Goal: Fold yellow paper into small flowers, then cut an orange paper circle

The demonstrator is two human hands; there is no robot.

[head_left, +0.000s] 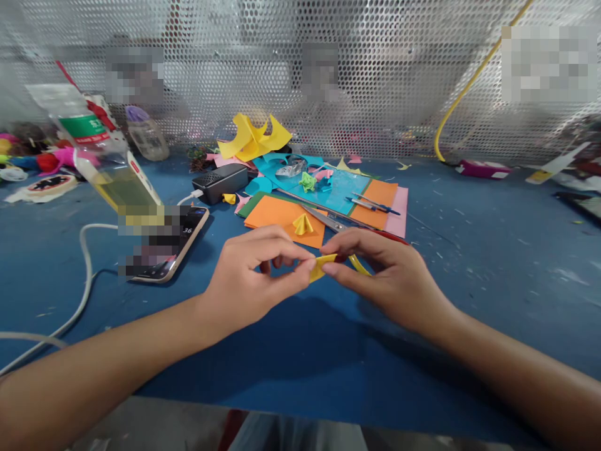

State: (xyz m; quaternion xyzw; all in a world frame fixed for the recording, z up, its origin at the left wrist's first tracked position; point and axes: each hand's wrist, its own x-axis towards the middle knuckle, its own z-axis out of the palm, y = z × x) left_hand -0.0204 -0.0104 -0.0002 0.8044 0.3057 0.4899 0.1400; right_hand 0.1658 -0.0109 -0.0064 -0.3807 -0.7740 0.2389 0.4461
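Note:
A small piece of yellow paper (321, 265) is pinched between both hands above the blue table. My left hand (256, 275) grips its left end with thumb and forefinger. On the right end, the thumb and fingers of my right hand (382, 275) are closed. Just beyond the hands, a small folded yellow paper piece (303, 225) rests on orange paper sheets (267, 215). Scissors (333, 222) lie behind my right hand, their handles partly hidden by it.
At the left, a phone (188, 241) leans near a bottle (117, 178) and a white cable (84, 282). A black speaker-like box (220, 183), yellow scraps (253, 139), blue sheets (345, 188) and pens (373, 205) lie behind. A perforated metal panel (375, 81) rises beyond.

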